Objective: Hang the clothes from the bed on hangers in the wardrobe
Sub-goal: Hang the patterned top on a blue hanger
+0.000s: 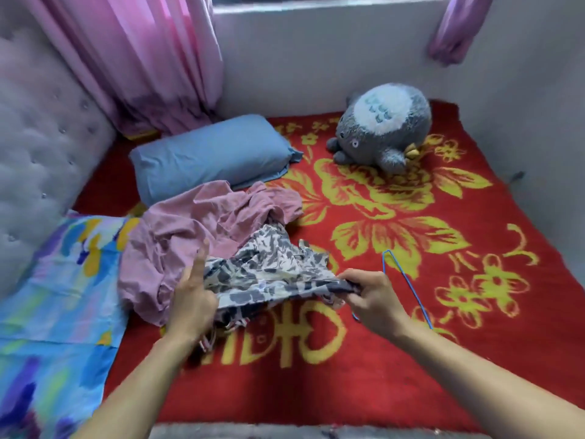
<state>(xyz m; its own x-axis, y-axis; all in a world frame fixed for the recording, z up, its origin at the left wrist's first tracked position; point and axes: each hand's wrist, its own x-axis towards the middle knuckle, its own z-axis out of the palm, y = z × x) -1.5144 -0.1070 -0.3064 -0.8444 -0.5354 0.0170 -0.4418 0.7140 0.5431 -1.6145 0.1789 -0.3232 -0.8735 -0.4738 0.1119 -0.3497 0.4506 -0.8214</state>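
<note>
Right hand pinches the grey-and-white patterned cloth garment at lower centre; left hand, flat and unclenched, touches it (thin blue wire hanger lies just right).

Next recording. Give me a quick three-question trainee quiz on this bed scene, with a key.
1. True or false: the patterned garment already hangs on the blue hanger.
2. Which hand pinches the patterned garment's edge? A) left hand B) right hand C) neither
3. What colour is the other loose garment on the bed?

Key:
1. False. The hanger lies on the red blanket by the right hand, and the garment is in the hands.
2. B.
3. Pink. The pink garment lies crumpled beside the patterned one, near the blue pillow.
</note>
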